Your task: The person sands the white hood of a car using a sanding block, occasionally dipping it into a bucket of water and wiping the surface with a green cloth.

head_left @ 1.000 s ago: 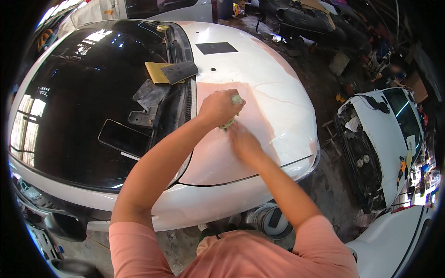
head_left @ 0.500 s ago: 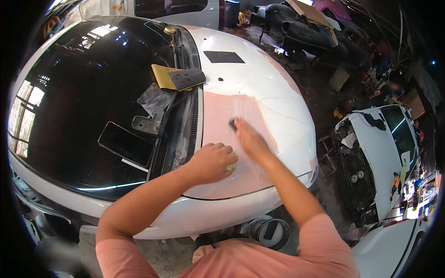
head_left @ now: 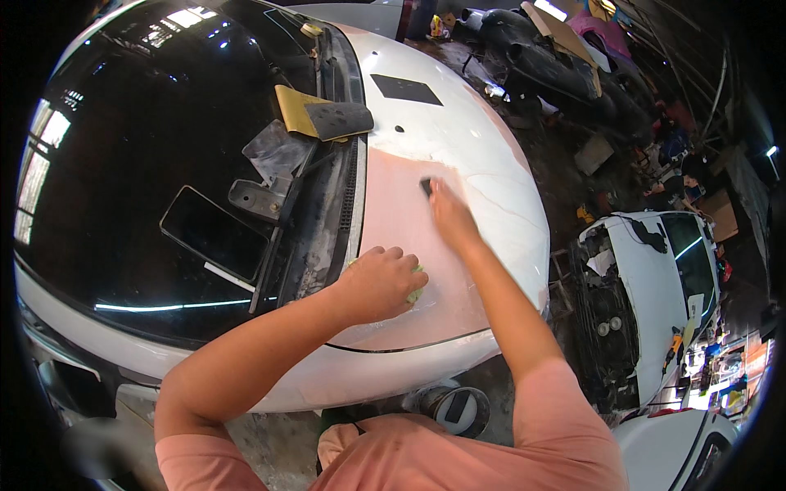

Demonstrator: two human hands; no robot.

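My left hand (head_left: 383,282) is closed around a yellow-green sponge (head_left: 418,283) over the near part of the hood, most of it hidden under my fingers. My right hand (head_left: 452,217), slightly smeared by motion, presses a small dark sanding pad (head_left: 426,187) onto the hood farther away. Beneath both hands lies a matte pink patch (head_left: 397,192), wet-looking near the sponge, on the white car hood (head_left: 503,192). A dark sheet of sandpaper (head_left: 407,90) rests flat on the hood's far part.
On the windshield (head_left: 123,164) side lie a phone (head_left: 214,233), a metal bracket (head_left: 258,199), a clear plastic bag (head_left: 278,151) and a yellow-backed folded sheet (head_left: 296,113). A bucket (head_left: 483,417) stands below the near fender. Another white car (head_left: 647,303) is at right.
My right hand has moved away from me along the pink patch with the sanding pad. My left hand stays close by with the sponge. The whole view has shifted a little.
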